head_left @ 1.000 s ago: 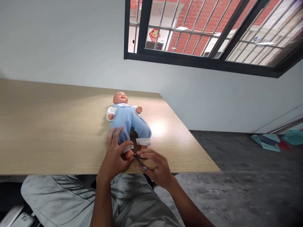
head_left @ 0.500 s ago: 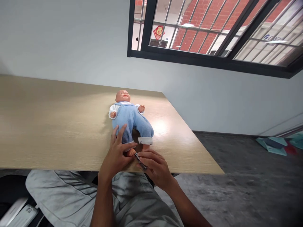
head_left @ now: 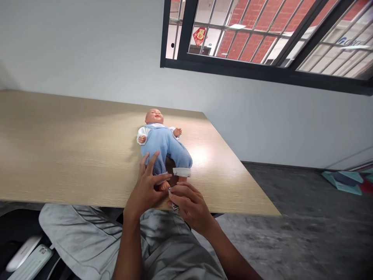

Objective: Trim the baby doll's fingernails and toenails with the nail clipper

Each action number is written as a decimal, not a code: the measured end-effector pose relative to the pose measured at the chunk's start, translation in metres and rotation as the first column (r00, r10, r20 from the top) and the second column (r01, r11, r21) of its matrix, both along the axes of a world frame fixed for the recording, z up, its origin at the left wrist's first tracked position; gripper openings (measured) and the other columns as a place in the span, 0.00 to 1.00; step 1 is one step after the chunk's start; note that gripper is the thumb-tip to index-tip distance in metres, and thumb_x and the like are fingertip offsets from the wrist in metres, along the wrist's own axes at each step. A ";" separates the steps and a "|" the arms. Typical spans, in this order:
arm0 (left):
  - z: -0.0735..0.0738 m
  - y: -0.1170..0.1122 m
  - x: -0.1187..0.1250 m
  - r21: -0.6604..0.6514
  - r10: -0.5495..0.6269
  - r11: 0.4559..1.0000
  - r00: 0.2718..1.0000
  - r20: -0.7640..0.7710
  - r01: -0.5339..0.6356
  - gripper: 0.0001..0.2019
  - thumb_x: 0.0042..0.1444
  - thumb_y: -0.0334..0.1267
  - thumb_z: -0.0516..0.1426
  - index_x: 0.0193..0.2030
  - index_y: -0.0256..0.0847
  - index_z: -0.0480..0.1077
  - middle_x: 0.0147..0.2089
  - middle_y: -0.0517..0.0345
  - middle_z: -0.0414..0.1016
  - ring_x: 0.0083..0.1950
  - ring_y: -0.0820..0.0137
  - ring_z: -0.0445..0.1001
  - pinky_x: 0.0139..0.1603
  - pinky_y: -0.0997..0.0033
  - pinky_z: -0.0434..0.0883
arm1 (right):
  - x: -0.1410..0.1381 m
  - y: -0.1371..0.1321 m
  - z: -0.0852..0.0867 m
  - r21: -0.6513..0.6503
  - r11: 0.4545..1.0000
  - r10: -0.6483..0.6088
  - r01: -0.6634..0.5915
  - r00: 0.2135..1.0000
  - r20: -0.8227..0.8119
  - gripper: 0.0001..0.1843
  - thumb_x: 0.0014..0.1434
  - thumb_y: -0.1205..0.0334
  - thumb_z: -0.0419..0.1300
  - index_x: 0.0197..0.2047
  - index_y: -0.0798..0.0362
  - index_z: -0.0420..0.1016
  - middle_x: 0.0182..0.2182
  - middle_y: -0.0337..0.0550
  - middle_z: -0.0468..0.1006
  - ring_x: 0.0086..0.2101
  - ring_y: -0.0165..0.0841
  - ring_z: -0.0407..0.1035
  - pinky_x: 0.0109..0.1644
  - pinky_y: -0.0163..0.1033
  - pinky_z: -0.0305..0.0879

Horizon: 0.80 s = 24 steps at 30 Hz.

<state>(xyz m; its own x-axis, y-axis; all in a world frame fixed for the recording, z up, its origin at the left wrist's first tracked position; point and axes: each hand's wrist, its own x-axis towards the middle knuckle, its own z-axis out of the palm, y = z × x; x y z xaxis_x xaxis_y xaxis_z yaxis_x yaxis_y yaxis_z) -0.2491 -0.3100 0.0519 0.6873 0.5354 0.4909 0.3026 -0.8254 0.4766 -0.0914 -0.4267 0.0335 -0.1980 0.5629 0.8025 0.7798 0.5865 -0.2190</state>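
Observation:
A baby doll in blue overalls with white sleeves lies on its back on the table, feet toward me. My left hand is around its lower leg and foot on the left, thumb below the foot, two fingers stretched over the blue trouser leg. The doll's bare foot shows between thumb and forefinger. In my right hand is a small metal nail clipper, its tip at the toes of that foot. My fingers hide part of the clipper. The doll's other foot is mostly hidden behind my right hand.
The light wooden table ends close to my lap, and its right edge slants toward the wall. A barred window is above. Pale devices lie at the lower left. Teal and red items rest on the floor at right.
The camera view has shifted slightly, moving the scene a little right and up. The clipper is turned a little in my right fingers, still at the toes. My left hand keeps its hold.

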 end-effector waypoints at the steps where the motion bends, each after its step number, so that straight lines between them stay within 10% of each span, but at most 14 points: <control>1: 0.000 0.000 0.000 0.002 0.001 1.000 1.000 -0.001 -0.001 0.14 0.57 0.30 0.61 0.47 0.51 0.80 0.78 0.69 0.28 0.77 0.45 0.30 0.73 0.37 0.50 | 0.000 0.000 0.000 -0.002 1.000 0.002 -0.002 1.000 0.000 0.18 0.61 0.79 0.56 0.50 0.50 0.72 0.43 0.46 0.78 0.42 0.34 0.75 0.55 0.48 0.73; 12: -0.001 0.002 -0.001 -0.033 0.030 0.999 0.998 0.055 -0.029 0.26 0.60 0.38 0.61 0.65 0.48 0.65 0.77 0.51 0.30 0.77 0.50 0.37 0.74 0.42 0.51 | -0.002 -0.007 0.000 -0.088 0.996 -0.023 -0.002 0.959 -0.282 0.15 0.63 0.67 0.64 0.52 0.50 0.70 0.46 0.48 0.75 0.45 0.36 0.73 0.47 0.39 0.74; 24: -0.001 0.002 -0.001 -0.094 0.028 0.995 0.998 0.058 -0.023 0.28 0.59 0.38 0.61 0.66 0.48 0.63 0.78 0.52 0.30 0.77 0.51 0.43 0.73 0.47 0.55 | -0.003 -0.002 0.001 0.003 1.000 0.021 -0.021 0.992 -0.126 0.13 0.63 0.69 0.63 0.50 0.51 0.72 0.43 0.47 0.78 0.44 0.36 0.74 0.54 0.46 0.73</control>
